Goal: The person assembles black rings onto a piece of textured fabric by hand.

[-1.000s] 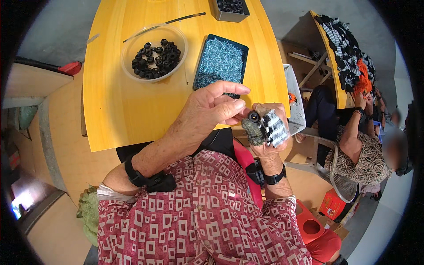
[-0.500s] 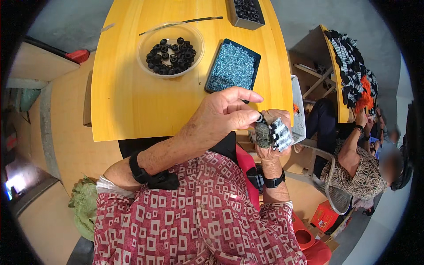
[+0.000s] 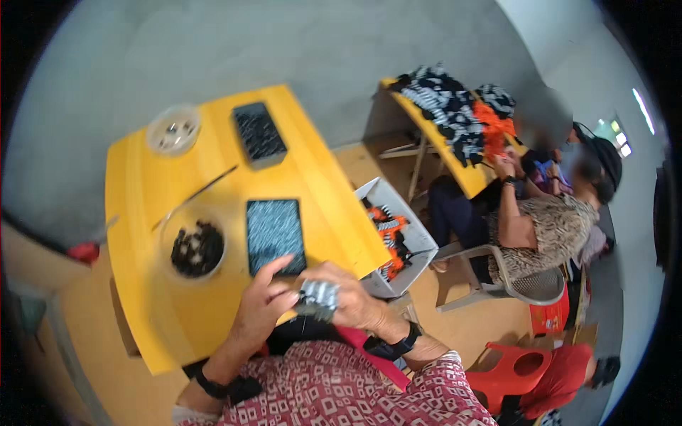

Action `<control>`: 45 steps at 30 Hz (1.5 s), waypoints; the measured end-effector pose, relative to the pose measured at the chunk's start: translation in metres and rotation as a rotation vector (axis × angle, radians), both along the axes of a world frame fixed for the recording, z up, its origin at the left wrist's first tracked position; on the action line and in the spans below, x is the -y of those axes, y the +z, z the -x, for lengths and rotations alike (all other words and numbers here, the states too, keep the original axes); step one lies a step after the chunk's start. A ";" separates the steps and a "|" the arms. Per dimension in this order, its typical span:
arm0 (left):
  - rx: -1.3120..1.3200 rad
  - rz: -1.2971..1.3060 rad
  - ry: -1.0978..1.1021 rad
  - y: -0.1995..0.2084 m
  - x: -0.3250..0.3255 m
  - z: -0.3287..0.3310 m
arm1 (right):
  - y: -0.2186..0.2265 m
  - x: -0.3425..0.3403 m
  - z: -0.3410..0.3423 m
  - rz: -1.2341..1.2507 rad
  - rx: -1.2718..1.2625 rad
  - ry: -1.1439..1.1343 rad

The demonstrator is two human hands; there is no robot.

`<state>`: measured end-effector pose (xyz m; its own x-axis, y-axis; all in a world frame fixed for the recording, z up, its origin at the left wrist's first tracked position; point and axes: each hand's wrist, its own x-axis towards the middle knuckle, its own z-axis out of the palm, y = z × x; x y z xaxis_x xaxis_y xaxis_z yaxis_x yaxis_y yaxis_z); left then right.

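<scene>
My right hand [image 3: 352,297] is closed around a small black-and-white striped fabric piece [image 3: 320,293] with a dark grey part at its lower side, held just off the near table edge. Against the piece's left side rests the thumb of my left hand [image 3: 259,305]. Its index finger is raised and the other fingers are bent in; blur hides what lies between them. Just beyond my hands is a dark tray [image 3: 301,245] of small pale-blue shiny bits [image 3: 273,231]. Left of it stands a clear round bowl [image 3: 165,245] holding black rounded parts [image 3: 199,248].
On the yellow table [image 3: 142,312] are a thin black strip [image 3: 202,192], a black-filled box [image 3: 259,135] and a clear tub [image 3: 174,130]. A white bin [image 3: 419,245] of orange and striped pieces stands right. Beyond, a seated person [image 3: 540,220] handles orange fabric. A red stool [image 3: 508,369] stands lower right.
The view has swung up and to the right, bringing the far tub and white bin fully into sight. Both hands remain together at the striped piece.
</scene>
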<state>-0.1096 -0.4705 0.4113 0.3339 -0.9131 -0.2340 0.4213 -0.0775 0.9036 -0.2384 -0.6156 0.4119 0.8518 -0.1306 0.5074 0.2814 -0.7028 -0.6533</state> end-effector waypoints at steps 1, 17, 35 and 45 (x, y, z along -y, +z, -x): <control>-0.024 0.023 -0.056 0.003 0.002 0.000 | 0.002 -0.001 0.003 -0.011 -0.052 -0.025; -0.170 -0.041 -0.111 -0.015 0.015 -0.009 | -0.010 -0.002 0.014 0.150 0.028 -0.130; -0.260 0.015 0.010 -0.023 -0.006 -0.011 | -0.013 -0.021 0.000 0.151 0.078 -0.102; -0.239 -0.006 0.029 -0.014 -0.017 -0.008 | -0.024 -0.028 -0.003 0.165 0.143 -0.081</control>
<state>-0.1015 -0.4535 0.3969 0.2946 -0.9023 -0.3148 0.6254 -0.0671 0.7774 -0.2353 -0.5881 0.3879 0.7598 -0.1006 0.6423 0.3014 -0.8209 -0.4851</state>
